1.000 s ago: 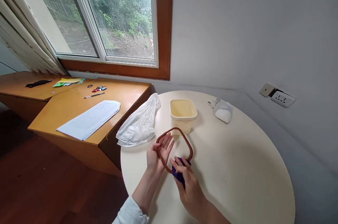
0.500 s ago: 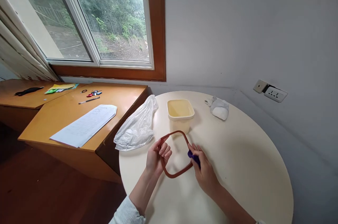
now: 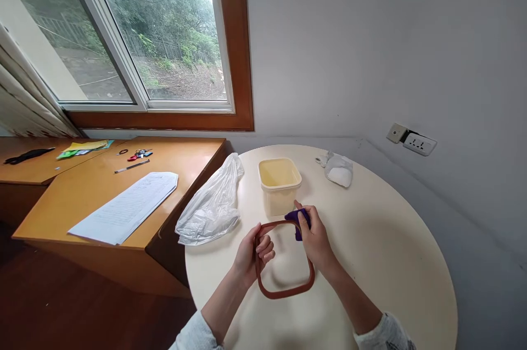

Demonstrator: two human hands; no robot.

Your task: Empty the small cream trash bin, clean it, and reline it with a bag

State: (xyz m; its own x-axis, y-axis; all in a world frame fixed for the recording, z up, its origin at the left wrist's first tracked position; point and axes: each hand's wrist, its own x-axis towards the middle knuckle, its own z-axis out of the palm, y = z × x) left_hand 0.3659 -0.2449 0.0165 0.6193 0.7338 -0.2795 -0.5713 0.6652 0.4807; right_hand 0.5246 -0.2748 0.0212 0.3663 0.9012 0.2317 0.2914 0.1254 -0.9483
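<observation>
Currently, two bare hands are holding a brown frame and a purple cloth over a round table

Nearest the viewer, both forearms are reaching in over the pale round surface, each showing a light sleeve. The left hand is gripping the left side of the frame, its fingers curling closed around the rim. The right hand is pinching the cloth, its fingers closing narrowly on the fabric at the frame's far right corner. The frame is square with rounded corners, and it is hanging tilted above the surface, in front of the tub. Whether its see-through middle is open or clear, the view is not showing.

Just beyond the hands, a pale yellow square tub is standing upright with its top open. To its left, a crumpled white plastic bag is lying at the table's edge; to its right, a small clear bag is holding something white.

Farther left, a wooden desk is carrying papers, a pen and a small cluster of keys. Behind everything, a window is showing green trees, and a socket is sitting on the wall at right.
</observation>
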